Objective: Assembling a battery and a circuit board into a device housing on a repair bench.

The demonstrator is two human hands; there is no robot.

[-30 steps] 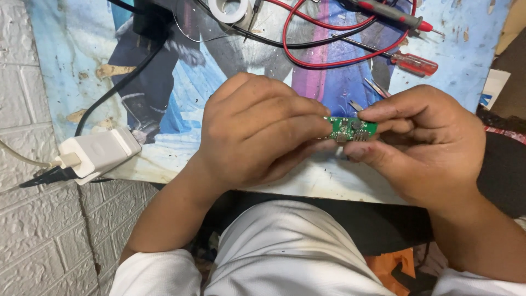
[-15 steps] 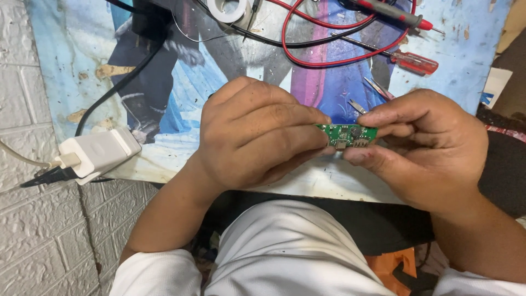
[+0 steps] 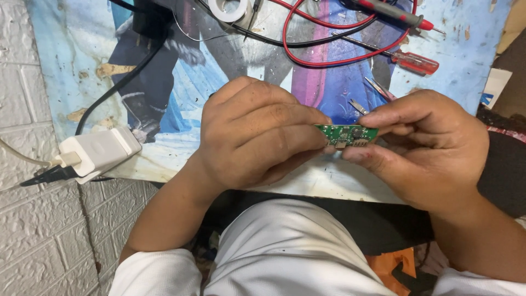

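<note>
as seen from the head camera, both hands meet at the centre of the scene, raised over the near edge of a picture-printed mat point(image 3: 82, 49). left hand point(image 3: 257, 137): fingers curled together, back of hand toward the camera, fingertips closed on the left end of a small green circuit board point(image 3: 346, 134). right hand point(image 3: 427, 148): thumb and forefinger pinched on the right end of the same board, remaining fingers folded beneath. board is held level between the two hands, component side up, clear of the mat.

surroundings, same view: white charger block point(image 3: 98, 152) lies at the left near edge of the mat, with a black clip lead touching its left end. black cable point(image 3: 118, 85) runs from the far left toward the charger. red wire point(image 3: 329, 55) loops at the far centre, beside a red-tipped probe point(image 3: 397, 13). red-handled screwdriver point(image 3: 408, 60) lies far right, above the right hand. roll of white tape point(image 3: 233, 8) sits at the far edge, partly cut off. tweezers point(image 3: 378, 87) lie just beyond the right forefinger. white brick-pattern surface point(image 3: 38, 230) at left. lap in white cloth at near centre.
</note>
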